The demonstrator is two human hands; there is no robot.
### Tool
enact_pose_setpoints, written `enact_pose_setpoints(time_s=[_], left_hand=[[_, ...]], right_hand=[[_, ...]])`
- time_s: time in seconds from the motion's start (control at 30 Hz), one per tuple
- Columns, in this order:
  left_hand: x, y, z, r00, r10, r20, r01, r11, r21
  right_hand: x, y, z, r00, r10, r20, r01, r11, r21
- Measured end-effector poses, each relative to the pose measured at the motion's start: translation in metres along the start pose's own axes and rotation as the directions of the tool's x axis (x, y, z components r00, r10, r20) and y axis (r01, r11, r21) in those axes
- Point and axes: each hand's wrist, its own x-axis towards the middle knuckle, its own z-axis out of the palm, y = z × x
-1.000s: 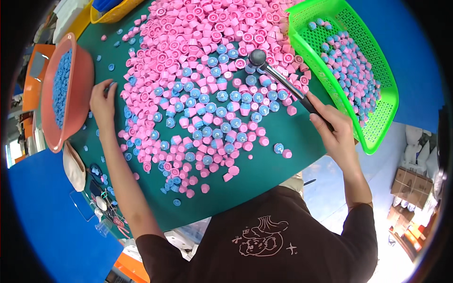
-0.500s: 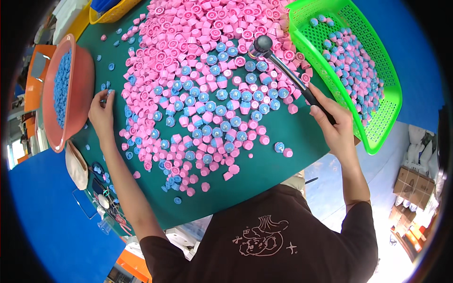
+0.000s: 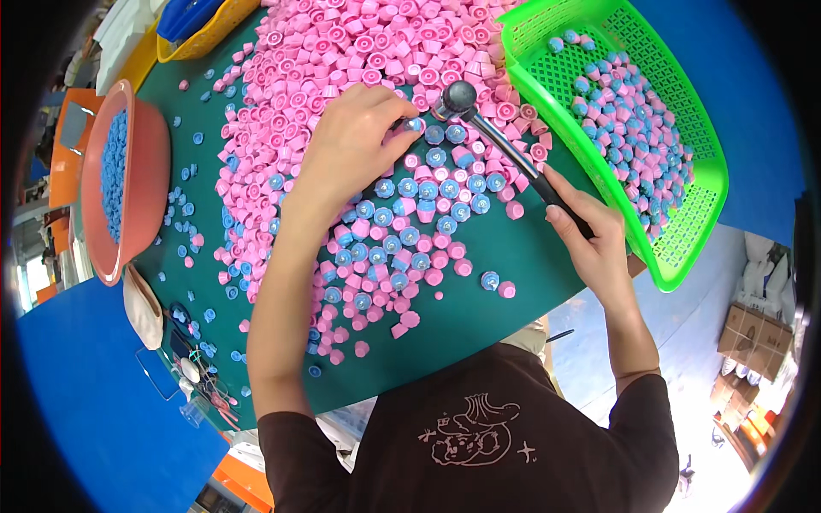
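Note:
My right hand (image 3: pixel 590 244) is closed round the black grip of a small hammer (image 3: pixel 513 158). The hammer's round dark head lies over the far middle of the pile. Thumb and fingers of my left hand (image 3: pixel 359 145) pinch together just left of the hammer head, with a small blue scalloped cap (image 3: pixel 414 125) at their tips. Around both hands lie many pink cup-shaped pieces (image 3: pixel 359 60), some topped with blue caps (image 3: pixel 408 187) that have shiny centres. My left palm hides part of the pile.
At the right stands a green basket (image 3: pixel 590 171) with joined pink-and-blue pieces in it. An orange basin (image 3: pixel 147 188) of blue parts is at the left, a yellow basket (image 3: pixel 218 32) at the far left. Loose blue caps dot the green table (image 3: pixel 505 316).
My left hand has moved from the left side, near the orange basin, across to the hammer head, bringing a blue cap. The right hand still holds the hammer. The view has shifted slightly.

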Motion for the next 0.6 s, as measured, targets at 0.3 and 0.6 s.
enact_pose_setpoints(time_s=[0.3,0.6], left_hand=[[0.009,0.002,0.006,0.996,0.0,0.085,0.0,1.0,-0.002],[-0.021,-0.004,-0.069,0.925,-0.317,-0.209,0.313,0.948,-0.056]], right_hand=[[0.0,0.008,0.001,1.0,-0.03,0.007,0.03,0.999,0.012],[0.016,-0.008,0.011,0.982,-0.187,0.023,0.188,0.97,-0.155]])
